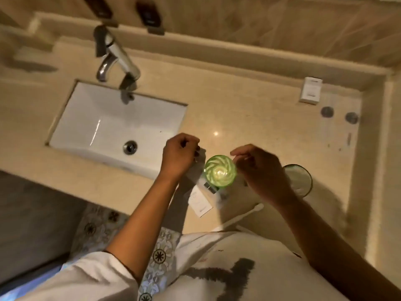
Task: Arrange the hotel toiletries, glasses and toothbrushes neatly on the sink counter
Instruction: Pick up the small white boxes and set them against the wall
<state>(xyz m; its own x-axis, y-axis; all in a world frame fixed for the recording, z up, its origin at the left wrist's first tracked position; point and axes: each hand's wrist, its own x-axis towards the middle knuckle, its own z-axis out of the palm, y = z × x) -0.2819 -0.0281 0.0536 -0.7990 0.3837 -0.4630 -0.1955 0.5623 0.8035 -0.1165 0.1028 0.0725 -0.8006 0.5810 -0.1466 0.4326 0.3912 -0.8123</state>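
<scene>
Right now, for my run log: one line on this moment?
left hand: pinching sachet | right hand: open, beside glass | toothbrush: on counter

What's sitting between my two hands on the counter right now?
In the head view, a green swirled glass stands between the left hand and right hand.

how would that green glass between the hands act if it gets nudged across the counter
The green glass looks rigid and breakable, so a knock could chip it. It stands upright and tall for its base, so a push near the rim would probably tip it. The polished counter looks glossy, so a low push should slide it easily.
</scene>
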